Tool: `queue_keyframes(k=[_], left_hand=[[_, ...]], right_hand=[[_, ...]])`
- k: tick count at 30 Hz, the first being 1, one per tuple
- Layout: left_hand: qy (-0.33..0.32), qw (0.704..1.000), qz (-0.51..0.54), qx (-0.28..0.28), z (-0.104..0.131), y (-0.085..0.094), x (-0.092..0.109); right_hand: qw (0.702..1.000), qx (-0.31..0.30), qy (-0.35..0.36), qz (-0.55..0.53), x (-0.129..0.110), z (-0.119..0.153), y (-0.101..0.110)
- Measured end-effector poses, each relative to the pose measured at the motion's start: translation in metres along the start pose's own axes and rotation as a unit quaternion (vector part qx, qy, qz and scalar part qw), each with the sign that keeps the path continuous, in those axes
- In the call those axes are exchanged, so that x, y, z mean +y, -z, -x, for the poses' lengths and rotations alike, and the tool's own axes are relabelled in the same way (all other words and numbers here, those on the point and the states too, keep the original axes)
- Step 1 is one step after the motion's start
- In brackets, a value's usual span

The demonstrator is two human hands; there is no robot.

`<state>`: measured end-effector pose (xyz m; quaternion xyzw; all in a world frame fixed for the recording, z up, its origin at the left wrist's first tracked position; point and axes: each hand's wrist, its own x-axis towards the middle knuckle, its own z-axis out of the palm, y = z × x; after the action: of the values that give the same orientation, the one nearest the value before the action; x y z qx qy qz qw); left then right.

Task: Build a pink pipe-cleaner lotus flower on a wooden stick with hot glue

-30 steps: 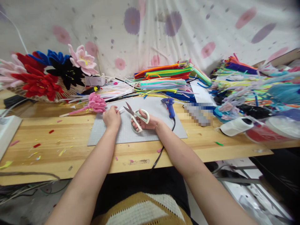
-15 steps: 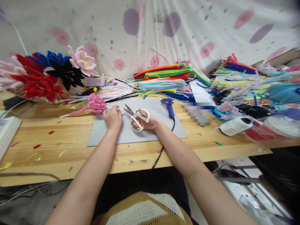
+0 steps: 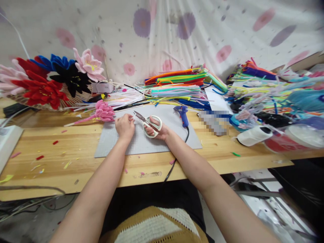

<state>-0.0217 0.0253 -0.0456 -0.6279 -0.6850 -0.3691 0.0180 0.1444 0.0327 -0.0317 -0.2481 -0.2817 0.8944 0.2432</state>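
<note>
In the head view my left hand [image 3: 125,126] is closed in a pinch on a short, thin white strip [image 3: 134,115], probably a piece of pipe cleaner; its exact kind is too small to make out. My right hand [image 3: 157,130] grips a pair of scissors [image 3: 152,127], fingers through the white handles. The blades are closed together, and their tips point left at the white strip, very near or touching it. Both hands are over a grey cutting mat [image 3: 141,147]. Just left of my left hand lies a pink fuzzy flower [image 3: 104,111] with a wrapped stem.
A blue glue gun [image 3: 182,116] rests on the mat's right side, its black cord running over the table edge. Bundles of coloured pipe cleaners [image 3: 177,79] lie behind. Finished fuzzy flowers [image 3: 45,91] stand at left. A white bottle [image 3: 254,136] lies at right.
The scissor blades have gone from spread to closed, with the handles drawn together. My left hand has shifted slightly right, bringing the white strip to the blade tips.
</note>
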Motion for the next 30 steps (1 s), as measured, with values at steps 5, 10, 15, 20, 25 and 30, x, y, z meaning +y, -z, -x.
queue_keyframes(k=[5, 10, 15, 20, 25, 30], left_hand=[[0.017, 1.000, -0.001, -0.013, 0.002, 0.004, -0.003], [0.001, 0.998, 0.016, -0.068, 0.006, 0.002, -0.003], [-0.045, 0.992, 0.038, -0.109, 0.007, -0.002, -0.002], [-0.110, 0.984, 0.023, -0.137, 0.009, 0.000, 0.003], [-0.172, 0.974, -0.004, -0.145, 0.010, 0.002, 0.009], [-0.177, 0.974, -0.009, -0.144, 0.010, 0.002, 0.008]], right_hand=[[0.942, 0.174, 0.177, 0.225, -0.013, 0.010, 0.004], [0.614, 0.475, 0.187, 0.602, -0.020, 0.023, 0.032], [0.496, 0.485, 0.206, 0.690, -0.020, 0.025, 0.042], [0.475, 0.320, 0.349, 0.742, -0.009, 0.015, 0.015], [0.434, 0.221, 0.310, 0.817, 0.005, 0.002, 0.002], [0.438, 0.219, 0.274, 0.827, 0.008, -0.003, 0.007]])
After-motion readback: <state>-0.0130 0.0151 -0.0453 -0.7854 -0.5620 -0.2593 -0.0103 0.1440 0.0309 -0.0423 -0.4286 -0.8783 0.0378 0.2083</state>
